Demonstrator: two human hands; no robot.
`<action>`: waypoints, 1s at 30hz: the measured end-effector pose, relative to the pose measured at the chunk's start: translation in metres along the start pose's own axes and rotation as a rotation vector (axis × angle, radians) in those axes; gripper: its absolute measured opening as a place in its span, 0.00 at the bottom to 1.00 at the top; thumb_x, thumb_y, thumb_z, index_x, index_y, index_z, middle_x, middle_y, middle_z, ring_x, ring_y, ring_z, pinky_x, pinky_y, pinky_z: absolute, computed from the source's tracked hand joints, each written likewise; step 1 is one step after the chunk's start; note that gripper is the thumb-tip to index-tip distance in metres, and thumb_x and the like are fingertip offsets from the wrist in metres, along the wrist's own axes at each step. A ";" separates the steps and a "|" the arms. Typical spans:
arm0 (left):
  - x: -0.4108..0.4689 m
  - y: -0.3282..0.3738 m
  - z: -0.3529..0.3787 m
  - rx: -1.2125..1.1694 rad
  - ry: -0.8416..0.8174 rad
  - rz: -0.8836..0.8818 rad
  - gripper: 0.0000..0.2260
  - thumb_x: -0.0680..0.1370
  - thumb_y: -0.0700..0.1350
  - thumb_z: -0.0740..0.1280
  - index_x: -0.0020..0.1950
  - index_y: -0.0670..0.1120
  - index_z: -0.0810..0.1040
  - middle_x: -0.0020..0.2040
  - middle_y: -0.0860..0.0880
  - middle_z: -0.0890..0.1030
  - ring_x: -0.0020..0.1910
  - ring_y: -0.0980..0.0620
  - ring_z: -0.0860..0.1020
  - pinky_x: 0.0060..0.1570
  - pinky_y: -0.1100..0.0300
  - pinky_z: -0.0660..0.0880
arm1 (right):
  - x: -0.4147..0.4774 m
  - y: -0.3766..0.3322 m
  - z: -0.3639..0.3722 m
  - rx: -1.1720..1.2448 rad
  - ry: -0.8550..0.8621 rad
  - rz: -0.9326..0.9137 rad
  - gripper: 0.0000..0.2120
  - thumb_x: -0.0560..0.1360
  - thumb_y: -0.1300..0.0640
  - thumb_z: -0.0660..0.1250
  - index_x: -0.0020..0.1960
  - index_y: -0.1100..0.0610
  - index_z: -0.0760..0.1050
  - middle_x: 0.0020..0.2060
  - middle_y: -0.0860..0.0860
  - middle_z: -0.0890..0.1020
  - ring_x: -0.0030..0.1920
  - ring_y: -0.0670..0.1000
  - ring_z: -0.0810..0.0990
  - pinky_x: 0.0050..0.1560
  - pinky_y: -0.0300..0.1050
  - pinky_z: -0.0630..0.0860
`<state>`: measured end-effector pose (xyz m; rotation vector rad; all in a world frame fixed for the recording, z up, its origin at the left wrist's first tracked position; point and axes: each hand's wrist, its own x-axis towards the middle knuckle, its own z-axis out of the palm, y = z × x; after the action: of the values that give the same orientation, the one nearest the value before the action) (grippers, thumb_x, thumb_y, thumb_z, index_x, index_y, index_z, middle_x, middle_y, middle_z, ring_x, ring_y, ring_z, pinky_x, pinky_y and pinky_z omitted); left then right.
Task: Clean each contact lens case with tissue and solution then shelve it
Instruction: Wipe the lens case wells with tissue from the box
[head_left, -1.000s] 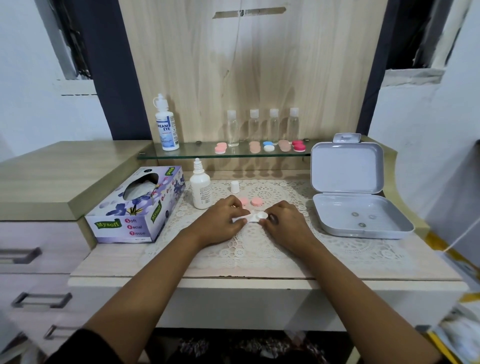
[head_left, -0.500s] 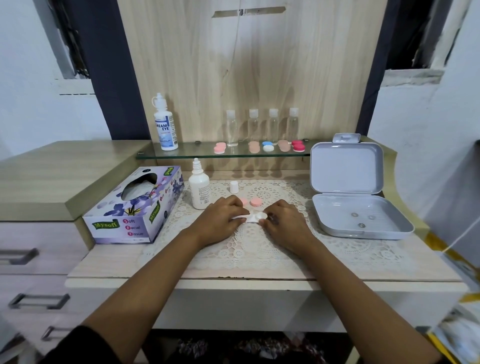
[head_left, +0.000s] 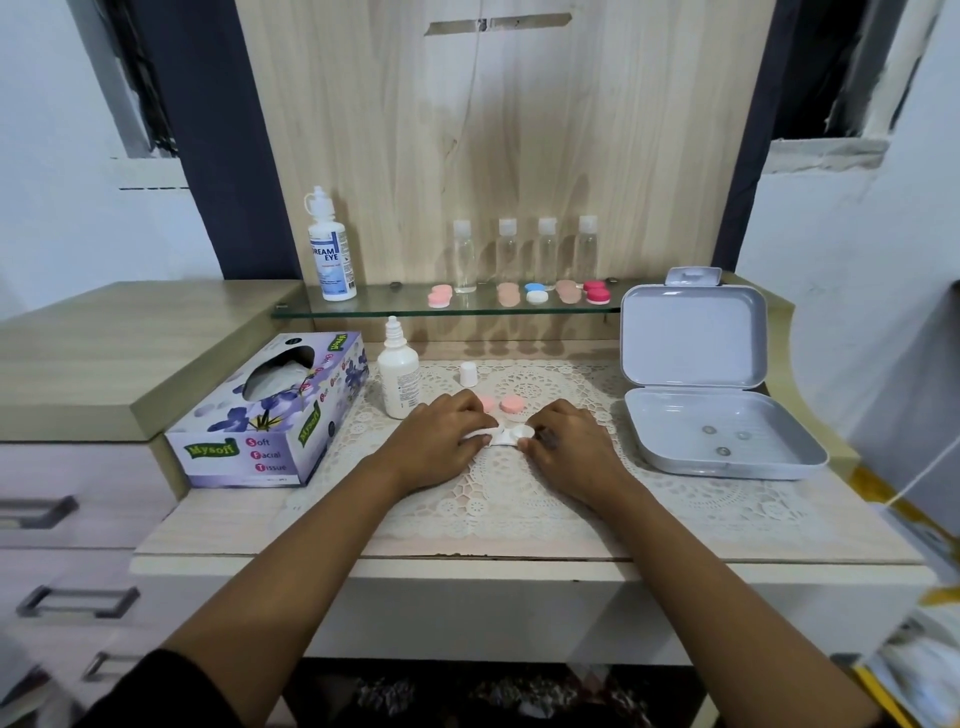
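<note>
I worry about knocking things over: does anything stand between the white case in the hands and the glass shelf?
Yes. Two pink caps lie right behind the white case, a small white cap stands further back, and a dropper bottle stands to their left, all below the glass shelf.

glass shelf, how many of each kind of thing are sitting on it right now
solution bottle: 1
clear small bottles: 4
lens cases: 5
total on the glass shelf: 10
</note>
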<state>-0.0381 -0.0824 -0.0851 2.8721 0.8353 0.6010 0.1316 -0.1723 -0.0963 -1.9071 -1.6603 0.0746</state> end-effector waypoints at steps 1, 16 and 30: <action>0.000 0.001 0.001 -0.042 0.006 -0.017 0.12 0.79 0.46 0.63 0.62 0.49 0.77 0.54 0.51 0.73 0.55 0.51 0.72 0.52 0.52 0.69 | 0.000 0.000 0.000 -0.003 -0.002 0.002 0.12 0.75 0.51 0.64 0.56 0.54 0.77 0.55 0.50 0.76 0.56 0.55 0.72 0.57 0.52 0.69; -0.002 0.008 -0.002 0.249 0.049 0.050 0.15 0.80 0.50 0.58 0.65 0.50 0.73 0.59 0.53 0.73 0.57 0.51 0.71 0.47 0.57 0.61 | -0.001 0.001 0.000 -0.003 0.004 -0.008 0.12 0.75 0.51 0.65 0.56 0.54 0.77 0.55 0.50 0.77 0.55 0.55 0.72 0.56 0.51 0.70; 0.003 0.005 -0.004 -0.187 -0.077 -0.048 0.09 0.78 0.43 0.63 0.57 0.43 0.78 0.50 0.55 0.69 0.54 0.52 0.71 0.58 0.54 0.68 | -0.002 -0.002 -0.001 -0.029 0.006 -0.001 0.12 0.75 0.50 0.64 0.55 0.54 0.77 0.54 0.50 0.77 0.55 0.56 0.73 0.57 0.53 0.70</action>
<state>-0.0351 -0.0847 -0.0795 2.6804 0.7898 0.5297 0.1300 -0.1744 -0.0957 -1.9255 -1.6666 0.0444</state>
